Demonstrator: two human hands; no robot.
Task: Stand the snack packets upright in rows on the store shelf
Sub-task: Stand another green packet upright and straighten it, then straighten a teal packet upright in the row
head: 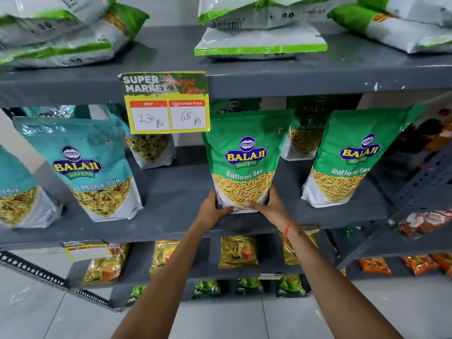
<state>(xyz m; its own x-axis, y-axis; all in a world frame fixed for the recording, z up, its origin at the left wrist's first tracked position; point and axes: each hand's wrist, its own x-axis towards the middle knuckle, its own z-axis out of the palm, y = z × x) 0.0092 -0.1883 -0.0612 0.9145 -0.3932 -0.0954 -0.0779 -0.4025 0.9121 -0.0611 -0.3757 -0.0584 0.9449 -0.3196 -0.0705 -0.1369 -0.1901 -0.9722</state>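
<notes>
Both forearms reach up from the bottom of the view to the middle grey metal shelf [171, 216]. The left hand [212, 209] and right hand [271, 204] are each clamped on a bottom corner of the glossy green Ratlami Sev snack packet [244, 155], thumbs across the front. It's upright near the shelf's front edge, long axis straight up from the grip, top leaning a little left. Neither hand looks nearer, pretty symmetric. Another green Ratlami Sev packet [347, 157] stands to the right, well apart, and the teal Mitha Mix packet [80, 165] to the left tilts. My guess: next is squaring the base so it lines up with the front row.
</notes>
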